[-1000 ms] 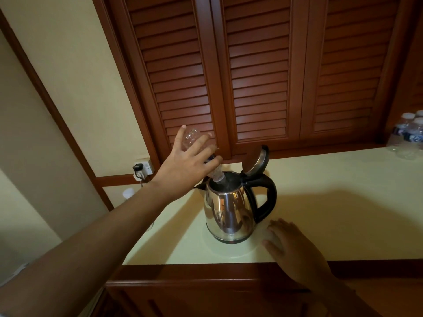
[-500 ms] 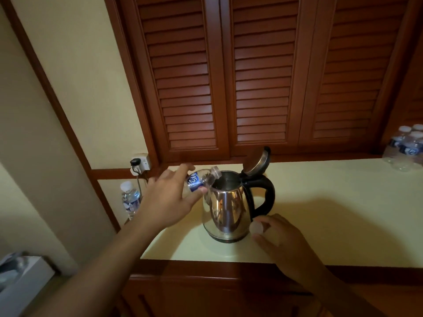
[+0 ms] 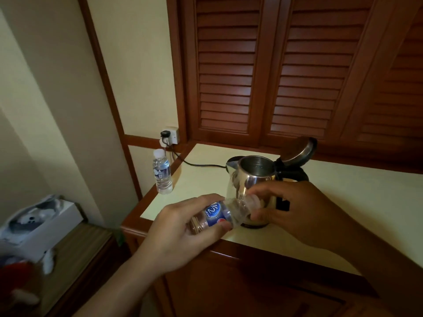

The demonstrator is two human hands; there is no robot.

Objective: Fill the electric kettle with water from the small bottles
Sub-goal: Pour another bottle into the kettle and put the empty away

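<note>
Since the earlier frames the small bottle (image 3: 215,216) has dropped from the mouth of the kettle (image 3: 254,177) to just in front of it, and the right hand (image 3: 297,211) has risen off the counter (image 3: 343,202) to meet it. The cream counter carries the steel kettle, its lid (image 3: 297,149) tipped back. A full bottle (image 3: 162,172) stands upright at the counter's left edge, well apart. The left hand (image 3: 174,234) wraps its fingers round the labelled middle of the near-level small bottle, and the right fingertips pinch the white cap (image 3: 253,200) at its neck. Apparently drained, the thin plastic should be light and easily crushed, so a gentle hold at the label suits. The full one will be heavier and is best gripped round its waist.
</note>
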